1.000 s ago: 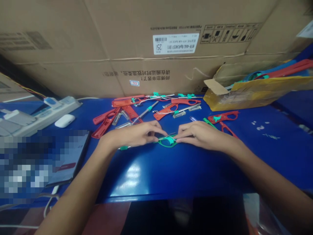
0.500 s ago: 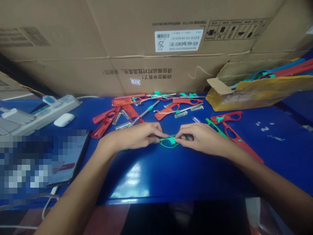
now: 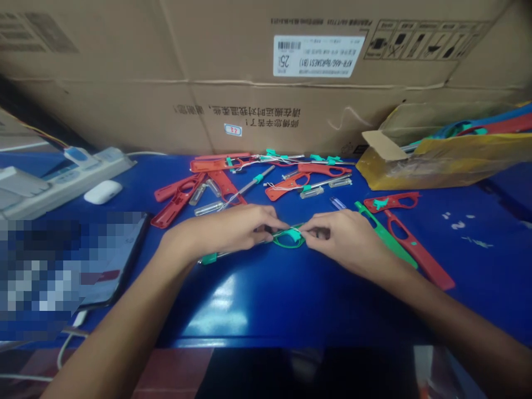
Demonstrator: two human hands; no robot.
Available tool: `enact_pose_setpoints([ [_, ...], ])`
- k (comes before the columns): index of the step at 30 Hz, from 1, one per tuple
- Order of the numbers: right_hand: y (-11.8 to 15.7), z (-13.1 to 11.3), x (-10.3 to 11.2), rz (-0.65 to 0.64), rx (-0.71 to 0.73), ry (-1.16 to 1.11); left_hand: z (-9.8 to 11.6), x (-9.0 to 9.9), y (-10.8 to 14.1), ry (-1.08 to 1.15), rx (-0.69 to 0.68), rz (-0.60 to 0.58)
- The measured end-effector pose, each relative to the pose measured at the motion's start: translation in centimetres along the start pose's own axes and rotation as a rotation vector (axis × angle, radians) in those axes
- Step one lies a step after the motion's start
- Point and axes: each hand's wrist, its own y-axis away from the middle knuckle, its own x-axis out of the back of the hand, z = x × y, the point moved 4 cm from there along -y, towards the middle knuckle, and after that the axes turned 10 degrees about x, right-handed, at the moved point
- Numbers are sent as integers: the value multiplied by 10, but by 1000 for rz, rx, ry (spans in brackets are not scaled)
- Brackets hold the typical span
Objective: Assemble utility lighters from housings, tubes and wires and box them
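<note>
Near the middle of the table, my left hand [image 3: 251, 228] and my right hand [image 3: 334, 235] are both closed on a green lighter casing [image 3: 286, 245] with an oval trigger ring. A teal trigger piece [image 3: 295, 235] and a thin white wire show between my fingertips. From under my left hand a metal lighter tube with a teal tip [image 3: 209, 259] sticks out to the left. My right hand covers the casing's right end, so what its fingertips pinch there is partly hidden. Just right of that hand lies another green casing half [image 3: 393, 239].
Red lighter casings [image 3: 180, 204], metal tubes and clear fuel tanks [image 3: 209, 208] lie beyond my hands. Red casing halves [image 3: 419, 252] are at right. A yellow-taped box [image 3: 415, 166] holds more lighters. A power strip [image 3: 62, 188], white earbud case [image 3: 103, 192] and tablet [image 3: 120, 266] sit left.
The view has shifted slightly. More of the metal tube and its teal tip now shows below my left wrist. Both hands keep their hold on the casing, with only small finger movement.
</note>
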Motion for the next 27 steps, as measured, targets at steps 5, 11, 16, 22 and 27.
enact_pose_setpoints([
  [5,1,3,2,-22,38,-29,5,1,1,-70,-15,34],
  [11,-3,3,-2,-47,52,0,14,-4,2,-236,-2,133],
  [16,-2,4,-5,-11,91,53,18,-8,4,-312,12,171],
  [22,-2,-1,-6,-22,220,80,15,-9,4,-255,4,172],
  [27,-5,1,-7,-120,124,111,12,-4,2,-160,19,80],
])
